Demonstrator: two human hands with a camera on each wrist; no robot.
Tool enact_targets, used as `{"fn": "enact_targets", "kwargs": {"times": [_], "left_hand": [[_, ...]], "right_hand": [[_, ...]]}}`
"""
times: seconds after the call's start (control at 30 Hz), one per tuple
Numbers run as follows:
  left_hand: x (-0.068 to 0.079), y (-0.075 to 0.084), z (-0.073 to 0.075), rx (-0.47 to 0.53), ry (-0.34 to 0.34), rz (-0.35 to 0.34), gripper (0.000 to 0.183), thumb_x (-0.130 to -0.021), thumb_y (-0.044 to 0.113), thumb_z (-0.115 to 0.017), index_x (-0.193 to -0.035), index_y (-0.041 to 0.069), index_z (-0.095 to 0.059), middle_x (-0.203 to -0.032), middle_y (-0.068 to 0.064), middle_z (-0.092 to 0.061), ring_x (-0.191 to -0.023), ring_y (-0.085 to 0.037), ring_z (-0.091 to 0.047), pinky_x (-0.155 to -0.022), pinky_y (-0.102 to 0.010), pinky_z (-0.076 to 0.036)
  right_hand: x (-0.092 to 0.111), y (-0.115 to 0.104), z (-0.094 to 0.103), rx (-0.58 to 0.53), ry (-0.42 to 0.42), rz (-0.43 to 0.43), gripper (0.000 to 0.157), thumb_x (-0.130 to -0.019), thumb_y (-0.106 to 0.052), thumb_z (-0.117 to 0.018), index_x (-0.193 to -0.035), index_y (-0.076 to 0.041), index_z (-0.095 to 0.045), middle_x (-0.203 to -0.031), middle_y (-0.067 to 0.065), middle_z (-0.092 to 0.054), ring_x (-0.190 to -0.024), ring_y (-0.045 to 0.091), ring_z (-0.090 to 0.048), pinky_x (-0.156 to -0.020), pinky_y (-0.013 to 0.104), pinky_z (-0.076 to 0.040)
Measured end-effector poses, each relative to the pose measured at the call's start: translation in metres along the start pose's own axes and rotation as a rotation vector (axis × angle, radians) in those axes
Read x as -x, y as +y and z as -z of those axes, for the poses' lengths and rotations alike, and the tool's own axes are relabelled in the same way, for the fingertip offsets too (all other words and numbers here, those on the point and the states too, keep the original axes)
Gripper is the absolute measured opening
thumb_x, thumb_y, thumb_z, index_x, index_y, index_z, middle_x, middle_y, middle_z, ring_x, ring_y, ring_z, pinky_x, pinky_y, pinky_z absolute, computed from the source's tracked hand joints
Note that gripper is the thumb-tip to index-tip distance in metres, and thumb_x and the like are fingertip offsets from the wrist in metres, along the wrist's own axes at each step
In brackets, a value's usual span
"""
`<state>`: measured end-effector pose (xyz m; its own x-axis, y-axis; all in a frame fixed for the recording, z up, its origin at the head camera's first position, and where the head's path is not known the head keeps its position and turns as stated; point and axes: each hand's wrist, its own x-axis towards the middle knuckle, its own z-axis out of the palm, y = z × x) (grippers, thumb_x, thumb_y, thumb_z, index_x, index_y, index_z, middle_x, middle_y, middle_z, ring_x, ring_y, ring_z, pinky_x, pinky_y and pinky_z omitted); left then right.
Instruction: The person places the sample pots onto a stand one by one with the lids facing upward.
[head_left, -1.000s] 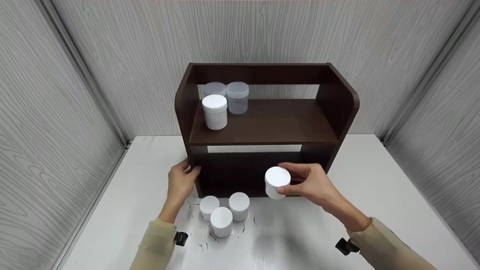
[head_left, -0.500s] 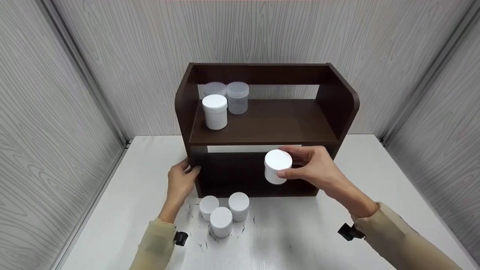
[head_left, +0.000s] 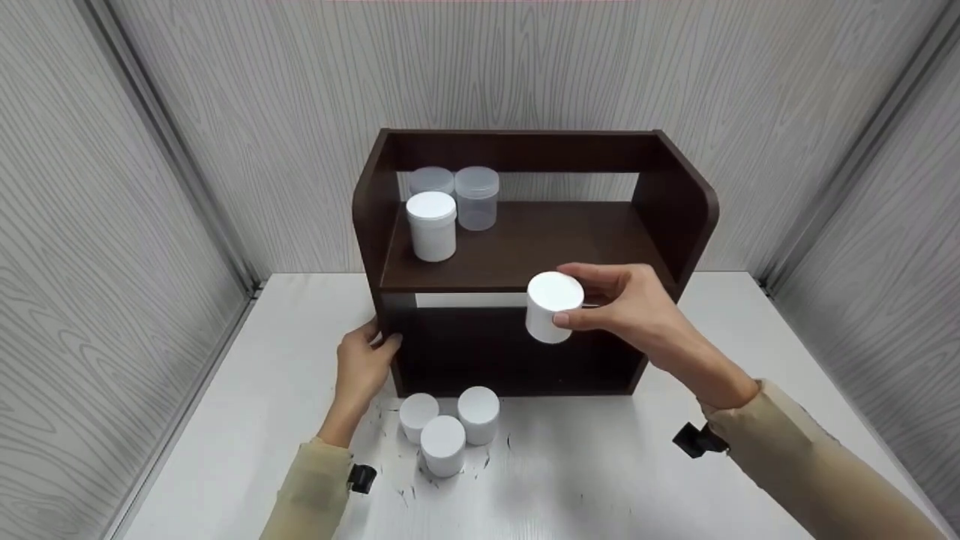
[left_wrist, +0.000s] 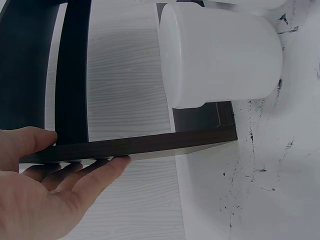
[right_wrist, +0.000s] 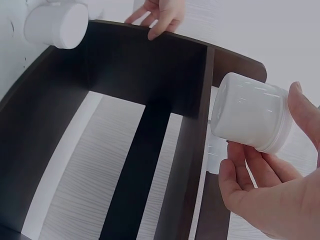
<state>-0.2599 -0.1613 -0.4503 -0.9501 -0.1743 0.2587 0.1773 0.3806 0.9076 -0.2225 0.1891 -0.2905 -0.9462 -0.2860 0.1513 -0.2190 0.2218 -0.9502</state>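
My right hand [head_left: 630, 311] pinches a white lidded jar [head_left: 550, 315] between thumb and fingers, in front of the upper board's edge of a dark brown two-tier shelf [head_left: 525, 289]. In the right wrist view the same jar [right_wrist: 250, 111] lies between the thumb and the fingertips. My left hand [head_left: 365, 367] grips the left side panel, its thumb on the inner side and its fingers outside, as the left wrist view shows of the hand [left_wrist: 55, 185]. One white jar [head_left: 433, 232] stands on the upper tier, before two translucent jars, one of them [head_left: 477, 199] beside it.
Three white jars, the front one [head_left: 443, 446] nearest me, stand in a cluster on the white table [head_left: 570, 480], close before the shelf's left front. Dark scuffs mark the tabletop around them. Grey wood-grain panels [head_left: 517, 60] enclose the table behind and at both sides.
My right hand has raised the white jar from in front of the lower compartment to the level of the upper board. The left hand has stayed on the side panel.
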Motion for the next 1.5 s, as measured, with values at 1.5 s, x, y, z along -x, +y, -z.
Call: {"fn": "enact_targets", "kwargs": {"times": [1.5], "left_hand": [[0.000, 0.002, -0.004, 0.009, -0.004, 0.002, 0.051, -0.099, 0.007, -0.066, -0.143, -0.016, -0.053, -0.141, -0.031, -0.059, -0.125, -0.045, -0.063, -0.099, -0.046, -0.058]], "right_hand": [[-0.115, -0.030, -0.016, 0.117, 0.005, 0.033, 0.062, -0.078, -0.012, -0.095, -0.133, 0.000, -0.071, -0.125, 0.010, -0.074, -0.112, 0.017, -0.066, -0.099, 0.031, -0.055]]}}
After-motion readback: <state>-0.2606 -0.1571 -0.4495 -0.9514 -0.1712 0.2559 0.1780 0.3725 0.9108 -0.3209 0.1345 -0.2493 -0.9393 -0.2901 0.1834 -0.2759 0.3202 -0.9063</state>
